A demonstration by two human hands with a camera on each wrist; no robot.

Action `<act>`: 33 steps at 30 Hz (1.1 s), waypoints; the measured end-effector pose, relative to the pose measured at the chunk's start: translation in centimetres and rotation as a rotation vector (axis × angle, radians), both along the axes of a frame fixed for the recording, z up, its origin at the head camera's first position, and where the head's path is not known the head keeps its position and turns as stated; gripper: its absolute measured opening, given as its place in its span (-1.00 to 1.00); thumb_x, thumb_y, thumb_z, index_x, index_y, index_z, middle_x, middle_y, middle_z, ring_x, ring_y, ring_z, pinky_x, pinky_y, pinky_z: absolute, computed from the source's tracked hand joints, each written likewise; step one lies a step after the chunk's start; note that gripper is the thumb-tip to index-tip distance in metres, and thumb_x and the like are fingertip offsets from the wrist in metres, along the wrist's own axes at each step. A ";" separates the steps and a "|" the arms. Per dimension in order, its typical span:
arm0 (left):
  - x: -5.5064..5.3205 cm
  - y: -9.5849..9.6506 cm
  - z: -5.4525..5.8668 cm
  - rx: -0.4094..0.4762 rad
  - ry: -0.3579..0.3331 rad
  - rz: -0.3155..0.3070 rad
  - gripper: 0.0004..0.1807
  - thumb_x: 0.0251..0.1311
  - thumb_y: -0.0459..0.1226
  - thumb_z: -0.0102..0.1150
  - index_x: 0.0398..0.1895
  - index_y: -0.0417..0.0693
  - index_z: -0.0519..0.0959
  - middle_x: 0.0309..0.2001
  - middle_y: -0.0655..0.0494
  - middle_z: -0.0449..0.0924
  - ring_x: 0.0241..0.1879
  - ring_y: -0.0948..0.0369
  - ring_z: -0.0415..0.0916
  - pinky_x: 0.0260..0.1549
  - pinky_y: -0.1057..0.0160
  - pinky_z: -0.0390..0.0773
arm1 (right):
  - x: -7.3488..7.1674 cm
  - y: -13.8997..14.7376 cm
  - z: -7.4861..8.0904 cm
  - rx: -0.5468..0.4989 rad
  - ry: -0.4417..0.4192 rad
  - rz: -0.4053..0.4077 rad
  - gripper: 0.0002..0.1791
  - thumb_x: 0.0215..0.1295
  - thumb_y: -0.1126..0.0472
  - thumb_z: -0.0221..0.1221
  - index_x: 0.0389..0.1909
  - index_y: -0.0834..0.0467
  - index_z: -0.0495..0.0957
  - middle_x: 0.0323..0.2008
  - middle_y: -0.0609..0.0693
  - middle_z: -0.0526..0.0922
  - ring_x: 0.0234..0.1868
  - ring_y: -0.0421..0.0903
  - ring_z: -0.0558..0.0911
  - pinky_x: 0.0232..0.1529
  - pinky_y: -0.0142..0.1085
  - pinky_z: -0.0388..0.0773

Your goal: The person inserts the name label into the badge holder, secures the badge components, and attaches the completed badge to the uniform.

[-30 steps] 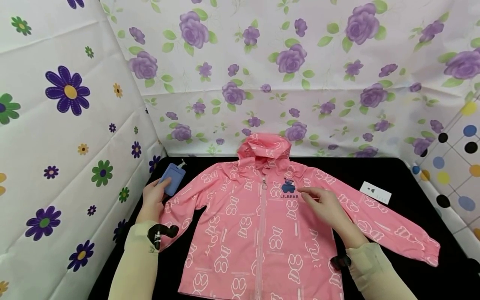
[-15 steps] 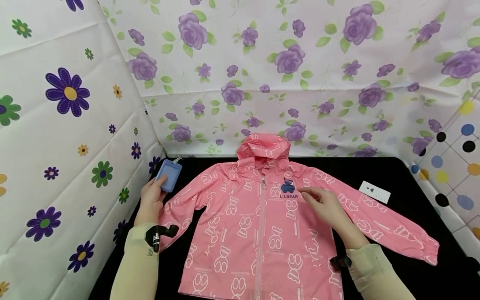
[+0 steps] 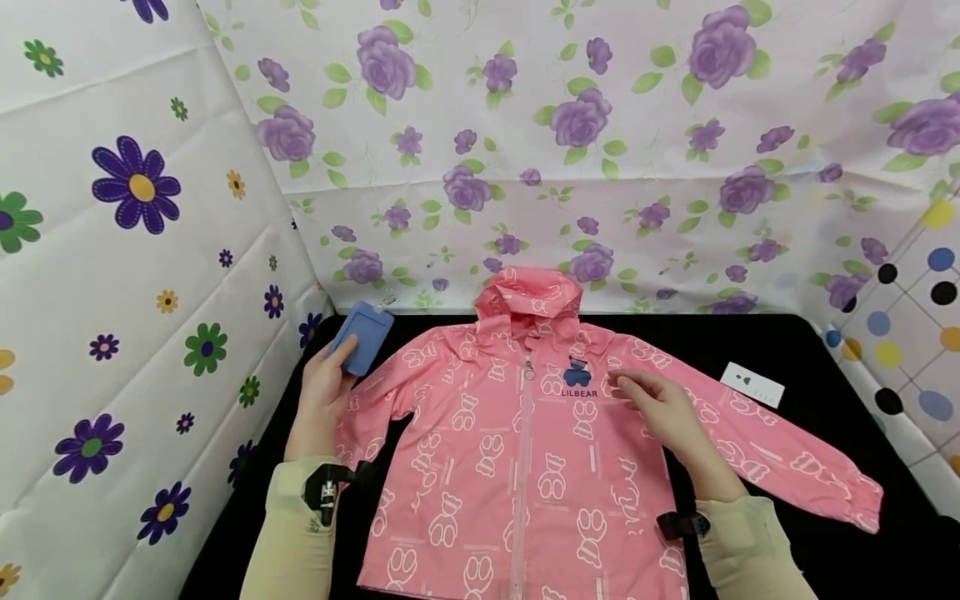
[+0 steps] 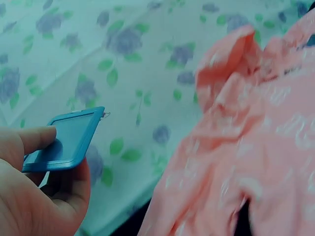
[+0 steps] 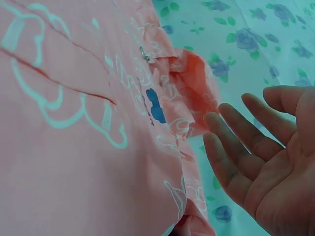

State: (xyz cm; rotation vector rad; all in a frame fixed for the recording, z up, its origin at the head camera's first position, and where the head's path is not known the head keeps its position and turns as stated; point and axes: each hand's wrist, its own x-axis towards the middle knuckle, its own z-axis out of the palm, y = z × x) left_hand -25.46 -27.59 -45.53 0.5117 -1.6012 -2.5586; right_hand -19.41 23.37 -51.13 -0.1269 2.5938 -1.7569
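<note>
- Left hand [image 3: 322,392] and blue card holder [image 3: 369,335]: both shifted to the right in the head view compared with half a second ago, and a little higher.
- Right hand [image 3: 666,408]: fingertips slightly farther right than before, now just right of the bear patch [image 3: 577,373].
- Pink jacket [image 3: 487,492]: same position as in the earlier frames.
- Left hand state: pinching the card holder, thumb on its front face, other fingers behind it; seen most clearly in the left wrist view.
- Card holder position: raised and tilted, near the sleeve at the left of the head view; small clip [image 3: 384,307] at its upper end.
- Right hand state: fingers loosely bent and slightly spread, nothing in grasp; over the jacket's chest. Contact with the cloth cannot be told.
- Jacket layout: spread front up on the black worktop [image 3: 787,337], hood [image 3: 528,287] toward the flowered backdrop [image 3: 480,108], zip [image 3: 522,475] done up. "LILBEAR" lettering under the patch. Left sleeve in the head view partly hidden by the left forearm; other sleeve stretched out to the right.
- White card [image 3: 752,384]: lying on the worktop, just beyond the outstretched sleeve.
</note>
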 end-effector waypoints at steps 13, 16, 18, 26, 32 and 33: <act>2.1 8.1 -1.8 0.058 0.076 -0.095 -0.70 0.53 -0.39 0.21 0.23 -0.29 0.50 -0.17 0.14 0.73 -0.16 0.30 0.70 -0.11 0.37 0.71 | 0.5 0.2 1.5 -0.235 -0.042 0.128 -0.38 0.73 -0.03 0.04 0.48 0.39 0.42 0.31 0.38 0.60 0.21 -0.02 0.73 0.23 -0.21 0.68; 2.6 10.1 -2.3 0.058 0.052 -0.120 -0.79 0.52 -0.35 0.24 0.10 -0.22 0.54 -0.29 0.15 0.76 -0.31 0.33 0.72 -0.28 0.40 0.70 | 0.7 -0.2 2.1 -0.241 -0.033 0.151 -0.39 0.74 -0.01 0.02 0.48 0.40 0.41 0.30 0.40 0.59 0.16 -0.11 0.74 0.20 -0.24 0.69; 3.1 11.3 -2.5 0.046 0.044 -0.153 -0.79 0.52 -0.34 0.25 0.09 -0.24 0.55 -0.31 0.14 0.76 -0.35 0.33 0.72 -0.33 0.41 0.69 | 1.0 -0.6 2.5 -0.243 -0.032 0.167 -0.41 0.75 0.01 0.01 0.49 0.39 0.41 0.30 0.41 0.59 0.16 -0.09 0.74 0.18 -0.26 0.69; 5.1 15.3 -2.9 -0.024 0.057 -0.307 -0.69 0.49 -0.32 0.26 0.15 -0.35 0.55 -0.27 0.10 0.76 -0.36 0.33 0.73 -0.36 0.45 0.68 | 1.1 -2.5 4.0 -0.252 -0.047 0.151 -0.42 0.73 -0.05 0.03 0.54 0.21 0.40 0.33 0.35 0.59 0.29 0.23 0.65 0.23 -0.21 0.67; 5.3 17.6 -2.6 0.014 0.068 -0.384 -0.66 0.49 -0.33 0.24 0.17 -0.40 0.51 -0.22 0.08 0.77 -0.27 0.28 0.78 -0.19 0.37 0.76 | 1.0 -3.7 4.5 -0.336 -0.063 0.088 -0.37 0.72 -0.04 0.06 0.62 0.16 0.28 0.37 0.39 0.54 0.26 0.21 0.67 0.26 -0.11 0.66; 5.3 17.9 -2.6 0.025 0.071 -0.395 -0.65 0.49 -0.33 0.24 0.18 -0.41 0.50 -0.21 0.07 0.77 -0.26 0.27 0.78 -0.17 0.35 0.77 | 1.0 -3.9 4.5 -0.353 -0.072 0.082 -0.35 0.71 -0.05 0.07 0.64 0.16 0.25 0.38 0.40 0.53 0.24 0.18 0.69 0.26 -0.12 0.67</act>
